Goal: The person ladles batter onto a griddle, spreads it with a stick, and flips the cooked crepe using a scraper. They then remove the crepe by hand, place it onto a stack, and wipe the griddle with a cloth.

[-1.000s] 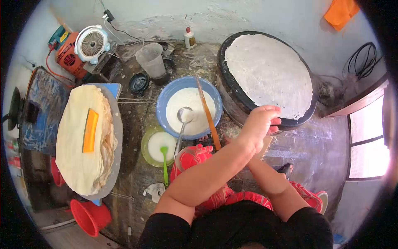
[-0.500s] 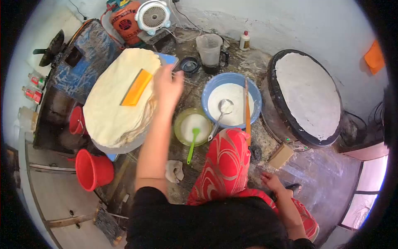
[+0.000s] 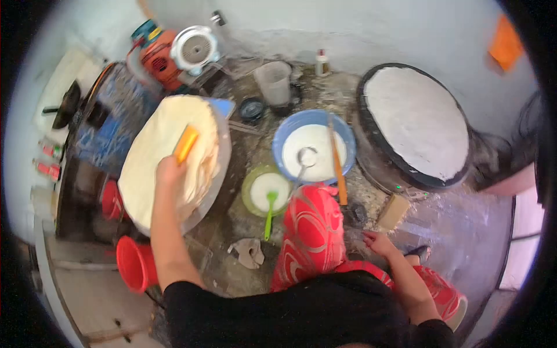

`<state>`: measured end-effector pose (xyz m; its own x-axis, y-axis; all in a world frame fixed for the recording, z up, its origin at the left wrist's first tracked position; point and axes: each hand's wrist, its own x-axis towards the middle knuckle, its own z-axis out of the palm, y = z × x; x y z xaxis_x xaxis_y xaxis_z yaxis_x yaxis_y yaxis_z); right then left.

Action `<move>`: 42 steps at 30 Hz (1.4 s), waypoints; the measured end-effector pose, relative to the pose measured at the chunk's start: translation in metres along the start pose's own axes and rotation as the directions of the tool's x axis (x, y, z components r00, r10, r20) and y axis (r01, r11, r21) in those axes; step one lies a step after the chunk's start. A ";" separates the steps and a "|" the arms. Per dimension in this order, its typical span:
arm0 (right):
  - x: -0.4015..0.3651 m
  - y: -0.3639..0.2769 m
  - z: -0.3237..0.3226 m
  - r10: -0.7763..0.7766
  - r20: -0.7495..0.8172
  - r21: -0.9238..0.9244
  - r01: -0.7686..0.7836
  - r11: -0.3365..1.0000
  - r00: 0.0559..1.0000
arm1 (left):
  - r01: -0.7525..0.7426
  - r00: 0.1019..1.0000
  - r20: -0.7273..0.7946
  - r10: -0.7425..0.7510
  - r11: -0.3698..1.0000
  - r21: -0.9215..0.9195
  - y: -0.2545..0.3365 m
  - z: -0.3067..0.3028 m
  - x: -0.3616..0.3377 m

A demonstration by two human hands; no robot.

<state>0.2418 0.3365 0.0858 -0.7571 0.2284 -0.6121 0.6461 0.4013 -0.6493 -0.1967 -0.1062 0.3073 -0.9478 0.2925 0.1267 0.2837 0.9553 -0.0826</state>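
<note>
My left hand (image 3: 171,172) is closed on the lower end of an orange scraper (image 3: 187,142), over a tall stack of thin pale round sheets (image 3: 152,136). My right hand (image 3: 378,241) hangs beside my red-patterned knee with nothing in it, its fingers loosely bent and partly apart. A blue bowl (image 3: 347,132) of white batter holds a metal ladle (image 3: 306,158), with a long wooden stick (image 3: 337,168) across its right side. In front of it, a green brush (image 3: 269,216) rests in a smaller yellow-green bowl (image 3: 249,200) of white liquid.
A round griddle (image 3: 362,130) covered by a white sheet (image 3: 415,122) stands at the right. Behind are a clear jug (image 3: 273,83), a small bottle (image 3: 322,64), a fan (image 3: 196,51) and an orange-red gas cylinder (image 3: 158,61). A red bucket (image 3: 132,264) stands lower left.
My left hand has moved from the stack's right edge down and left onto the scraper. The view has shifted a little. My right hand stays near my knee.
</note>
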 end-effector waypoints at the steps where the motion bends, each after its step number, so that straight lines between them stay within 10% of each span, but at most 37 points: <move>1: -0.001 0.000 -0.001 0.024 -0.037 0.027 -0.023 0.999 0.999 | -0.035 0.998 -0.052 0.039 0.997 0.074 0.000 -0.005 0.002; 5: -0.001 -0.017 -0.010 -0.231 -0.157 -0.133 0.211 0.968 0.960 | 0.026 0.910 -0.415 0.014 0.995 0.092 0.017 -0.050 0.011; 9: -0.035 -0.120 -0.054 -0.293 -0.367 -0.040 0.300 0.953 0.883 | -0.308 0.774 -0.545 0.322 0.944 0.122 0.107 -0.098 -0.009; 12: -0.067 -0.207 -0.090 -0.669 -0.657 -0.439 0.545 0.714 0.347 | -0.716 0.579 -0.559 0.594 0.698 0.000 0.222 -0.101 -0.048; 15: -0.095 -0.243 -0.117 -0.833 -0.530 -0.763 0.339 0.551 0.160 | -0.908 0.372 -0.449 0.812 0.419 0.006 0.301 -0.101 -0.084; 16: -0.094 -0.239 -0.121 -0.828 -0.539 -0.761 0.331 0.558 0.158 | -0.947 0.283 -0.443 0.851 0.322 0.015 0.324 -0.103 -0.095; 18: -0.090 -0.223 -0.128 -0.743 -0.291 -0.801 0.272 0.534 0.603 | -0.959 0.274 -0.331 0.903 0.283 -0.023 0.347 -0.100 -0.112; 20: -0.090 -0.200 -0.144 -0.679 -0.300 -0.757 0.266 0.597 0.670 | -0.975 0.197 -0.461 0.865 0.224 0.004 0.366 -0.102 -0.118; 22: -0.092 -0.168 -0.172 -0.258 -0.524 -0.329 0.087 0.940 0.812 | -0.961 0.267 -0.415 0.870 0.272 -0.048 0.363 -0.106 -0.119; 26: -0.061 -0.016 -0.254 0.076 -0.955 0.057 -0.076 0.996 0.287 | -0.796 0.603 -0.379 0.702 0.496 -0.348 0.326 -0.080 -0.117; 29: -0.072 0.048 -0.318 0.353 -0.928 0.306 -0.297 0.904 0.120 | -0.702 0.707 -0.277 0.651 0.598 -0.386 0.304 -0.058 -0.131; 31: -0.061 0.079 -0.337 0.366 -0.929 0.329 -0.331 0.884 0.052 | -0.460 0.871 -0.138 0.471 0.683 -0.568 0.303 -0.049 -0.144; 38: -0.009 0.089 -0.435 0.552 -0.834 0.484 -0.448 0.752 0.025 | -0.363 0.920 -0.123 0.373 0.688 -0.628 0.339 -0.049 -0.141; 42: 0.030 0.075 -0.483 0.340 -0.935 0.262 -0.448 0.855 0.100 | -0.339 0.920 -0.063 0.386 0.706 -0.621 0.354 -0.050 -0.125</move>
<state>0.2202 0.8014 0.2368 0.0526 0.9888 0.1400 0.9169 0.0078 -0.3991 0.0297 0.1977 0.3114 -0.7534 0.6409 0.1472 0.6121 0.6019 0.5129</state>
